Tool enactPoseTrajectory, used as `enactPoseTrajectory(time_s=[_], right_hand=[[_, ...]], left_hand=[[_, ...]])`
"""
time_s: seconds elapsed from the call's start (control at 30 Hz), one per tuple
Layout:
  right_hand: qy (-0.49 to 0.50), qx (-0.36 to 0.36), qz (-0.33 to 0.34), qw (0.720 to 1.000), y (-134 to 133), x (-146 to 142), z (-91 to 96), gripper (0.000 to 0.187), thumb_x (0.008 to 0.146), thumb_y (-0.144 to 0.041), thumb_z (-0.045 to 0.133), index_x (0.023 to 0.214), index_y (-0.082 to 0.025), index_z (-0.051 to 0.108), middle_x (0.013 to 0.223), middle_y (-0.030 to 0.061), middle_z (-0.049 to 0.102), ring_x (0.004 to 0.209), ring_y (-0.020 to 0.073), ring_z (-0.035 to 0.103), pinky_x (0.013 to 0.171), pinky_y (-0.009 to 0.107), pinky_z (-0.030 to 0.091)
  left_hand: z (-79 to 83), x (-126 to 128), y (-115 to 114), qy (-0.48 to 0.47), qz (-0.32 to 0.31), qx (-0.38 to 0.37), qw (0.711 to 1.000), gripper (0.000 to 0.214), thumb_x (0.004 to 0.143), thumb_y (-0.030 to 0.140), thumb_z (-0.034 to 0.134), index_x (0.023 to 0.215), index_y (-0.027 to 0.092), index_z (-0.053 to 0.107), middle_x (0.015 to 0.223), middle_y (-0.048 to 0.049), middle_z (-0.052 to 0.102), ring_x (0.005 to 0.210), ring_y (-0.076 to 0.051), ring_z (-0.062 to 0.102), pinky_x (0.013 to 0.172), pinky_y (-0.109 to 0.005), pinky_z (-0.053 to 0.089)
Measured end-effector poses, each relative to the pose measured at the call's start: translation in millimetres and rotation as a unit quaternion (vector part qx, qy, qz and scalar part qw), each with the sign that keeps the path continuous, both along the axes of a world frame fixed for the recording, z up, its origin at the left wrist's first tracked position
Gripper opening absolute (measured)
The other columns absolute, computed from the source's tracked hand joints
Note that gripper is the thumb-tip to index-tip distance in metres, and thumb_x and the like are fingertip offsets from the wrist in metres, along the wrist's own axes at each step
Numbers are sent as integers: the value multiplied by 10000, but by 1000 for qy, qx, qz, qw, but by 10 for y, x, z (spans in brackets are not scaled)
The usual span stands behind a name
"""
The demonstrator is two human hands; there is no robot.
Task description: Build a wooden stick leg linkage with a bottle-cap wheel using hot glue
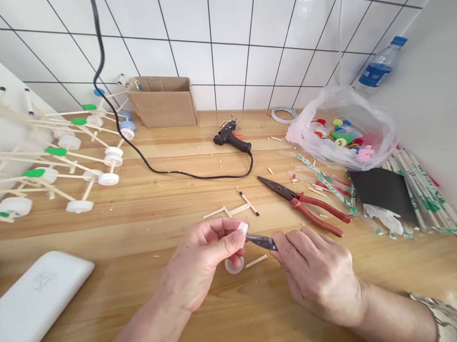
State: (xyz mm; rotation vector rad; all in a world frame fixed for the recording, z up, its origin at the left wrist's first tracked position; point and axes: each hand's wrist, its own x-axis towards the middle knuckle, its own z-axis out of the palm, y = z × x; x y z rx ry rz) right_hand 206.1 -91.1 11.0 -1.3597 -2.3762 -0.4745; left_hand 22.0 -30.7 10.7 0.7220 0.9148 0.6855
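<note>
My left hand (215, 246) pinches a small white plastic cap (243, 228) between thumb and fingers. My right hand (317, 273) is closed around a tool with a pointed dark metal blade (260, 242); its handle is hidden in the fist, so I cannot tell its exact kind. The blade's tip meets or nearly meets the cap's edge. Just below my left fingers, a round whitish cap (235, 266) sits by the table, next to a short wooden stick (256, 261). Beyond the hands lies a small frame of joined sticks (239, 209) with black ends.
Red-handled pliers (299, 199) lie at the right, a corded black glue gun (231, 137) farther back. Stick models with white wheels (79, 206) fill the left. A cardboard box (163, 101), a plastic bag of caps (340, 127), wrapped straws (431, 194) and a white case (37, 316) surround the workspace.
</note>
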Motion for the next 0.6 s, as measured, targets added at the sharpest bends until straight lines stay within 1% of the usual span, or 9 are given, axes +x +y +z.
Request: enactPoseTrajectory(time_s=[0.07,0.17,0.23,0.3,0.37,0.47,0.53,0.57,0.6], right_hand=[[22,-18,6,1000,-1,-3,-7,240,922,-157,411,919,-76,636,621,55,575,555,169,491,492,294,339],[78,-71,18,994,2,-7,-22,225,912,-141,408,908,-84,626,653,63,575,595,172,523,523,277,382],[126,-113,24,985,7,-15,-25,215,906,-131,404,858,-108,612,660,58,563,595,167,513,532,269,382],[184,-166,22,968,15,-26,-12,229,908,-132,391,779,-141,580,640,38,529,566,152,472,521,261,355],[250,-233,14,940,25,-35,19,262,919,-147,374,710,-167,532,609,10,474,542,135,424,519,255,329],[332,-340,5,880,42,-34,77,323,939,-206,365,633,-182,465,577,-25,376,526,112,356,522,245,306],[370,-403,-2,837,49,-21,98,353,950,-256,364,622,-180,467,564,-40,320,523,103,323,509,235,294],[381,-426,-6,821,51,-13,98,360,954,-276,363,629,-176,482,562,-43,306,524,101,318,503,229,293],[384,-436,-8,814,52,-4,88,364,957,-288,361,638,-174,496,561,-44,303,526,101,321,500,225,295]], left_hand=[[2,8,-7,5,4,9,1000,298,581,363,809,730,143,675,588,23,563,477,-97,524,496,-243,413],[4,30,-23,18,16,36,999,281,603,357,793,738,141,673,633,22,560,471,-93,520,492,-250,411],[1,43,-43,33,26,62,997,252,633,342,774,749,144,671,660,21,559,475,-88,517,500,-251,414],[-6,49,-68,52,32,87,994,222,666,329,752,764,149,667,664,22,557,490,-88,519,519,-252,426],[-11,50,-94,70,30,109,991,206,697,327,729,800,161,667,668,20,558,513,-95,527,533,-252,436],[9,51,-127,95,25,150,984,192,727,318,702,856,179,673,682,16,565,543,-107,539,537,-247,440],[44,58,-143,112,26,174,978,176,729,297,694,863,183,679,659,18,562,543,-111,541,532,-243,435],[65,63,-150,119,29,180,976,169,726,286,692,860,184,681,647,20,561,539,-113,541,526,-241,431],[84,69,-155,125,32,181,975,165,722,277,690,858,185,683,639,20,563,535,-115,542,519,-239,426]])
